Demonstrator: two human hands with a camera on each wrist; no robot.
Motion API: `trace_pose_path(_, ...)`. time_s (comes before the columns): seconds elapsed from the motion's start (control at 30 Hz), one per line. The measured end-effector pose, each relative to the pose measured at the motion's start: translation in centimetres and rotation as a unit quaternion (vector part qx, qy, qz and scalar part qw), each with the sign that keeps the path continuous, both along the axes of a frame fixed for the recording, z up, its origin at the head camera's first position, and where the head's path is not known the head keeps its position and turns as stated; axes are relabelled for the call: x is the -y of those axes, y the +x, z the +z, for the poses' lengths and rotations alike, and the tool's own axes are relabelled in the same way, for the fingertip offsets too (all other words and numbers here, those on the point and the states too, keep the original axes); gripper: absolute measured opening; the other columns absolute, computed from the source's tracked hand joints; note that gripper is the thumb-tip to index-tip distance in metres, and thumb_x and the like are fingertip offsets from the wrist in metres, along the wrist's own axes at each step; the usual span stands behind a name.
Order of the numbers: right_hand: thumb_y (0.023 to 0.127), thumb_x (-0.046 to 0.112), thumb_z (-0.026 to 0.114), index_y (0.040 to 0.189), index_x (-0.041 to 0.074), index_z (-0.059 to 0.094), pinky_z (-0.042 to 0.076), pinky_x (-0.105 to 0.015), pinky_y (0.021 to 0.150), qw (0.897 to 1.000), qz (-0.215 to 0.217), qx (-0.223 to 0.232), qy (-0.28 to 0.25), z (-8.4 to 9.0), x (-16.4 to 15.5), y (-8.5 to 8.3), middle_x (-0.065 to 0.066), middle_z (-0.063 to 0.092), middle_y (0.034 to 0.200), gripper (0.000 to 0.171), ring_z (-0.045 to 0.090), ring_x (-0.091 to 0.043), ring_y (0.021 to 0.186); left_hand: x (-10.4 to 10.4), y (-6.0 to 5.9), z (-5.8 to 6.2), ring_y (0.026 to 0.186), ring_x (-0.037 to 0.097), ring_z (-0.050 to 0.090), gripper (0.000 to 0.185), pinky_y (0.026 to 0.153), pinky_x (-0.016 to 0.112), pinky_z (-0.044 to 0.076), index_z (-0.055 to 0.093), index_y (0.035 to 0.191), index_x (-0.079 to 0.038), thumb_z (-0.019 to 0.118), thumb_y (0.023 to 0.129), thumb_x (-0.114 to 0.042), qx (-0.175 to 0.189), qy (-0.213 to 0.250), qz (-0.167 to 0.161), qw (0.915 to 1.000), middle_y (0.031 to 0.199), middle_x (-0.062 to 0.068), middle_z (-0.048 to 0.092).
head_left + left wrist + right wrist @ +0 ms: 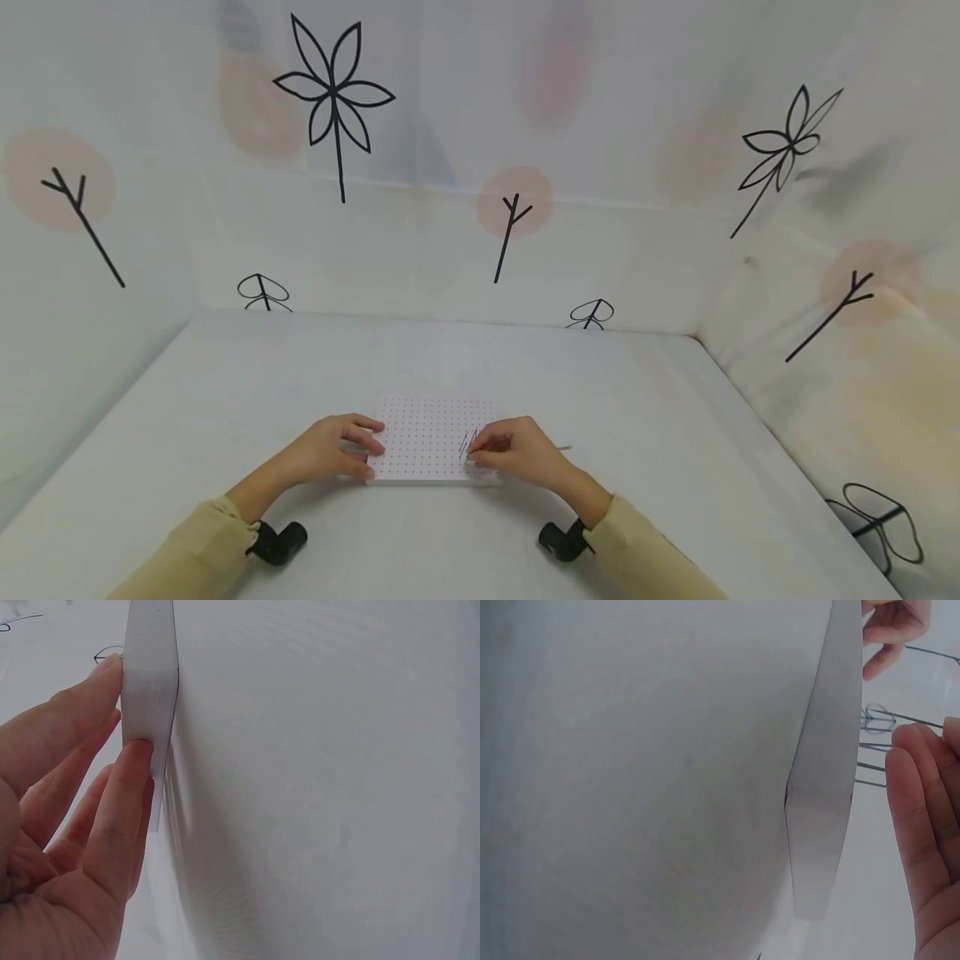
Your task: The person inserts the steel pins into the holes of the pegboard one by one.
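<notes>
Before me the board (420,437) lies on the table (420,542), my left hand (333,450) at its left edge, my right hand (522,450) over its right side, pins (463,443) just left.

Counted: one perforated board (416,433); two hands, one left hand (337,450) and one right hand (521,450); two sleeves (195,546); two wrist devices (279,546); one table (420,542). Thin pins (871,766): at least three, exact total indeterminable. Drawings: two flowers (333,90), three twigs (513,218), three leaf pairs (262,290).
</notes>
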State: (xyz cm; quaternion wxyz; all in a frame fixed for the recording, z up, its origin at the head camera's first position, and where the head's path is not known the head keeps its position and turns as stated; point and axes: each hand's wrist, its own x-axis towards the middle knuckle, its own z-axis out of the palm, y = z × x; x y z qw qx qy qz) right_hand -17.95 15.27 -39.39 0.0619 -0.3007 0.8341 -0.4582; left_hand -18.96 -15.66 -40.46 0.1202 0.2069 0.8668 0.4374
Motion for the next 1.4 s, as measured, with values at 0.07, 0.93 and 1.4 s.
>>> trace_pose_path(0.07, 0.08, 0.006, 0.071, 0.084, 0.006, 0.071, 0.052, -0.023, 0.066, 1.0, -0.002, 0.003, 0.003, 0.0, 0.2, 0.0, -0.002, 0.067, 0.082, 0.003, 0.059, -0.007, 0.071, 0.0, 0.0, 0.0, 0.118, 0.035, 0.046, 0.024, 0.082, 0.03, 0.049, 0.073, 0.088, -0.012, 0.083, 0.066, -0.012, -0.004, -0.002, -0.001, 1.0, 0.122, 0.01, 0.056)
trace_pose_path(0.93, 0.081, 0.004, 0.071, 0.084, 0.005, 0.072, 0.051, -0.021, 0.062, 0.997, -0.002, -0.024, 0.071, -0.2, 1.1, 0.1, -0.002, 0.068, 0.081, 0.004, 0.057, -0.005, 0.068, -0.2, 0.4, 0.5, 0.117, 0.036, 0.046, 0.024, 0.082, 0.03, 0.05, 0.073, 0.087, -0.009, 0.083, 0.066, -0.009, 0.008, 0.0, 0.008, 0.9999, 0.122, 0.012, 0.055)
trace_pose_path(1.4, 0.079, 0.004, 0.071, 0.084, 0.007, 0.072, 0.05, -0.021, 0.062, 0.994, -0.019, -0.033, 0.099, 0.4, 0.1, 0.4, 0.003, 0.067, 0.081, 0.005, 0.056, -0.005, 0.069, -0.1, 0.3, 0.5, 0.119, 0.037, 0.044, 0.023, 0.083, 0.031, 0.05, 0.073, 0.087, -0.01, 0.083, 0.066, -0.009, 0.004, -0.003, 0.005, 1.0, 0.122, 0.011, 0.056)
